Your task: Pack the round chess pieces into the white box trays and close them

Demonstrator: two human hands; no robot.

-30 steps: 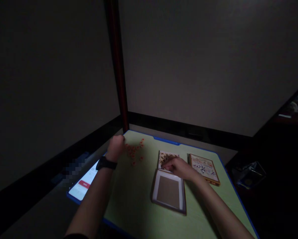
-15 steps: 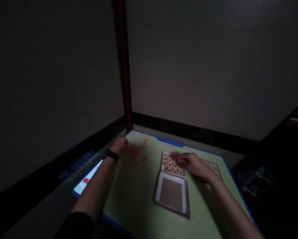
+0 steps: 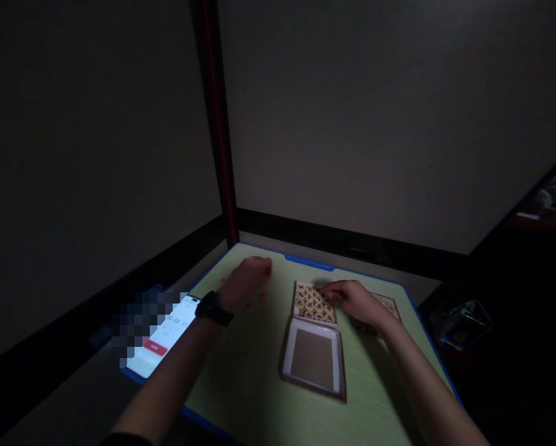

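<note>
My left hand [image 3: 250, 280], wearing a dark watch [image 3: 215, 308], is raised over scattered red-marked Chinese chess pieces [image 3: 262, 296]. Its fingers are curled closed and smeared by motion; whatever they may hold is hidden. Most of those pieces lie behind that hand. At the far right corner of a shallow box [image 3: 294, 303], filled with rows of black-marked Chinese chess pieces [image 3: 311, 305], my right hand [image 3: 355, 300] has thumb and fingers pinched together. Its fingertips touch or hover over the pieces; I cannot tell which. The open lid [image 3: 317, 359] lies flat on the near side.
A small green table [image 3: 250, 365] with blue edging bears everything. Behind my right hand lies a printed box or card [image 3: 389, 305]. A lit phone [image 3: 166, 347] showing a timer sits at the left edge. A clear package [image 3: 464, 325] is off to the right. Walls stand behind.
My left hand has moved right from the far-left side of the loose pieces and now covers most of them. My right hand stays at the box corner. The view has shifted slightly.
</note>
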